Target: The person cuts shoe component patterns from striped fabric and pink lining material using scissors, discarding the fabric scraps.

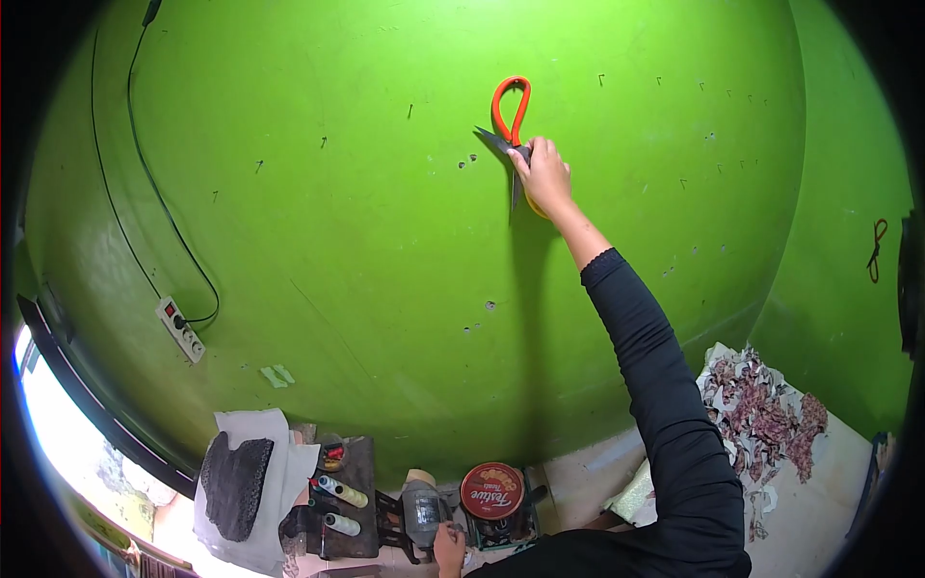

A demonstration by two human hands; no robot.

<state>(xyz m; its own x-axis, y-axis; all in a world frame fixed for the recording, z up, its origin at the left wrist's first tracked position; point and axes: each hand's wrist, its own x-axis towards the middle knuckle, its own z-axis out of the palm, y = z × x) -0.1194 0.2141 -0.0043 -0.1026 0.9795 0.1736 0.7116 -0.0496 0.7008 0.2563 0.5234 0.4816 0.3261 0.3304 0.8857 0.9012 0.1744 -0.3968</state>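
Against the green wall, my right hand [545, 176] is closed around the pivot area of a pair of scissors [521, 120]. Their orange loop points up near a nail, the dark blades are spread apart, and a yellow part shows beneath my hand. Low in the view, my left hand [449, 549] is beside a grey sewing machine [422, 512] and a round red tin [492, 489]. Its fingers look bent, and whether they hold anything is too small to tell.
Nails dot the green wall [385, 241]. A power strip [180, 329] with a cable hangs at left. Thread spools [342, 524] stand on a dark table [360, 462] by black fabric [234, 488]. Scraps [761, 414] lie at right, and another pair of scissors [876, 250] hangs there.
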